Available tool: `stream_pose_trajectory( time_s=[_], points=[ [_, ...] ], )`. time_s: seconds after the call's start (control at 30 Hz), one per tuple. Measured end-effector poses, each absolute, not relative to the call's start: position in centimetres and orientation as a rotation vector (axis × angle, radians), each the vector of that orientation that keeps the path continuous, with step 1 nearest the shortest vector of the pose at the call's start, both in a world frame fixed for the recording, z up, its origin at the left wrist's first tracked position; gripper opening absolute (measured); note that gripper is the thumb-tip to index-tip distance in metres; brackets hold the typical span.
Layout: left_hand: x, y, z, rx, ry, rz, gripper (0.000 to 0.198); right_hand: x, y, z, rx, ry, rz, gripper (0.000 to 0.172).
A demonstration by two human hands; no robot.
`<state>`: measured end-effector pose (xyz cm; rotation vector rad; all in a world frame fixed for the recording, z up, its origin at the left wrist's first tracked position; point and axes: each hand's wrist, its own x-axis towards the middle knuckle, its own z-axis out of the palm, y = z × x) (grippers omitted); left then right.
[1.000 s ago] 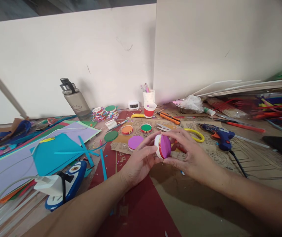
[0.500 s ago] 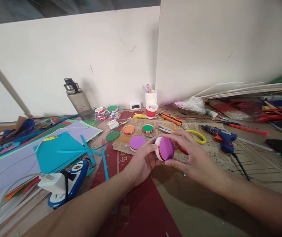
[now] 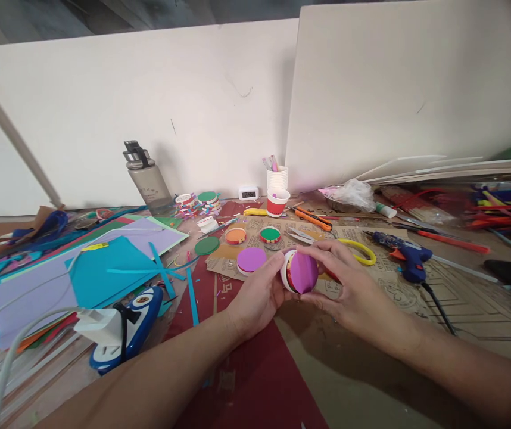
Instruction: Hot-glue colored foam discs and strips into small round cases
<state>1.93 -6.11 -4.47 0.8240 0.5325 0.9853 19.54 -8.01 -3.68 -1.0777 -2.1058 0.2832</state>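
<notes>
Between my two hands is a small round paper drum (image 3: 304,271) with a purple disc face, a white edge and a red and yellow band. My left hand (image 3: 259,298) grips its left side, thumb on the rim. The fingers and thumb of my right hand (image 3: 345,280) close round its right edge. Just left of it on the table lies a purple disc (image 3: 251,260) with a white edge. Beyond are a green-topped ring (image 3: 270,235), an orange-topped ring (image 3: 236,236) and a flat green disc (image 3: 206,245). Yellow-handled scissors (image 3: 360,251) lie partly behind my right hand.
A blue glue gun (image 3: 410,256) lies at right, its cord trailing forward. At left are teal paper sheets (image 3: 99,274) and a blue power strip (image 3: 146,316) with a white plug. A bottle (image 3: 148,182), paper cups (image 3: 277,204) and an orange cutter (image 3: 312,218) are at the back.
The view has shifted slightly, moving the whole scene a little to the right in the picture. Both hands keep the paper drum in nearly the same pose, its purple face turned slightly more toward me.
</notes>
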Motion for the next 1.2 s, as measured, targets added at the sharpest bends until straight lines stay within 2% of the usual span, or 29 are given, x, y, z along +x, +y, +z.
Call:
stream_pose_trajectory(
  time_s=[0.4, 0.6, 0.93, 1.2],
  points=[
    [1.84, -6.24, -4.89, 0.825, 0.549, 0.989, 0.046, 19.56, -7.9, -3.66, -1.077, -2.106, 0.277, 0.056],
    [1.8, -6.35, -4.63, 0.835, 0.554, 0.984, 0.039, 19.44, -7.88, -3.69, -1.105, -2.082, 0.244, 0.054],
    [1.8, -6.19, -5.06, 0.817, 0.544, 0.99, 0.043, 19.44, -8.1, -3.55, -1.024, -2.134, 0.15, 0.058],
    [2.1, -6.63, -4.36, 0.823, 0.504, 1.066, 0.045, 19.73, -7.83, -3.49, -1.044, -2.078, 0.216, 0.057]
  ],
)
